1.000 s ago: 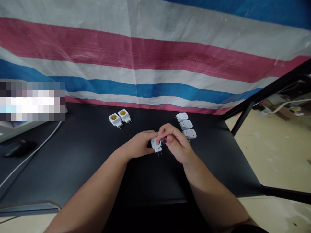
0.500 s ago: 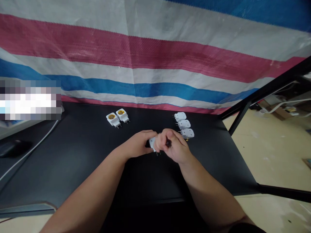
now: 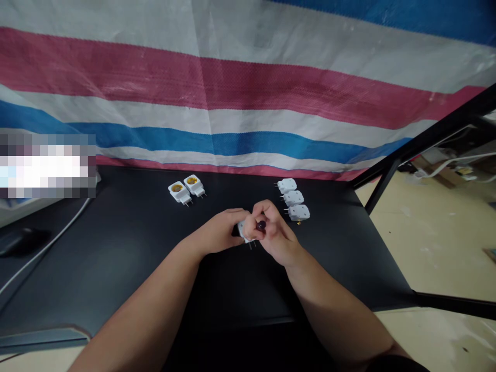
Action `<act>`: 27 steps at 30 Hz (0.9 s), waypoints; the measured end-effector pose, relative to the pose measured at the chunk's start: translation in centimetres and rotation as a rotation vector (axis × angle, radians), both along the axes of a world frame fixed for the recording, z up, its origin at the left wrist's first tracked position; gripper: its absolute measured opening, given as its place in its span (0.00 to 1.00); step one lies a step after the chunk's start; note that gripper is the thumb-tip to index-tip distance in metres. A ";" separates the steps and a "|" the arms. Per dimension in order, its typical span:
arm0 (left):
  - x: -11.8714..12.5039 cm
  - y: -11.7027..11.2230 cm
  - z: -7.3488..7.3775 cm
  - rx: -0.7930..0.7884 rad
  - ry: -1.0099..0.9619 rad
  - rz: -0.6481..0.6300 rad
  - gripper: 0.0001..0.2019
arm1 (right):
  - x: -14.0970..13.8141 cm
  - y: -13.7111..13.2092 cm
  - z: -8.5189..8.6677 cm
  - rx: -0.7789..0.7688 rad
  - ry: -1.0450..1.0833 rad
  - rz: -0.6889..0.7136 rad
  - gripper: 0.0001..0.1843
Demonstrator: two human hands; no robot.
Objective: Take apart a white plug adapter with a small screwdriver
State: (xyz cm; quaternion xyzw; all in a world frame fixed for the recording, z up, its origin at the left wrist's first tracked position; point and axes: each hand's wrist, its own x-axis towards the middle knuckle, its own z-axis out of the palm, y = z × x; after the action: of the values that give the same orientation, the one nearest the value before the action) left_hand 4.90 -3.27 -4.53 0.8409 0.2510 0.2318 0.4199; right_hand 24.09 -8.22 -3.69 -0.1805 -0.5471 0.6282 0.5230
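My left hand [image 3: 222,231] is closed around a white plug-in lamp holder [image 3: 242,228], its metal pins pointing toward me past the fingers. Right above that holder, my right hand [image 3: 274,235] grips a screwdriver, seen end-on; only the dark round end of its handle [image 3: 261,226] shows. The shaft and tip are hidden under the fingers. Further right lie three white holder pieces in a row, the nearest [image 3: 298,212] with small holes on its upper face. Tiny gold-coloured parts [image 3: 298,222], perhaps screws, lie just in front of it.
Two white lamp holders with gold-coloured sockets [image 3: 178,189] lie at the back left of the black table [image 3: 127,248]. A black mouse [image 3: 24,241] and a white cable [image 3: 50,239] are at far left. A striped sheet [image 3: 248,88] hangs behind; a black metal frame [image 3: 382,183] stands right.
My right hand's fingers have shifted and turned around the screwdriver handle, whose end now sits slightly further left. My left hand keeps the lamp holder in the same place.
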 end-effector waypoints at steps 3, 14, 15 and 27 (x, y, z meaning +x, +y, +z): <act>-0.1 0.0 -0.2 -0.008 0.019 0.006 0.12 | 0.3 0.2 0.1 0.059 0.009 -0.027 0.14; -0.1 0.0 -0.1 -0.003 0.016 0.010 0.12 | 0.0 0.3 0.1 0.017 0.059 -0.024 0.16; -0.1 0.0 -0.1 0.001 0.015 0.016 0.11 | 0.0 0.4 0.2 0.018 0.045 -0.030 0.14; 0.0 -0.1 0.0 -0.001 -0.006 0.013 0.11 | 0.6 0.4 0.1 0.011 -0.049 -0.020 0.14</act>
State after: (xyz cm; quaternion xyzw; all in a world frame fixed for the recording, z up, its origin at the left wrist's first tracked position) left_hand 4.90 -3.32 -4.57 0.8382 0.2553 0.2368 0.4197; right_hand 24.73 -7.84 -3.55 -0.1983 -0.5613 0.6153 0.5168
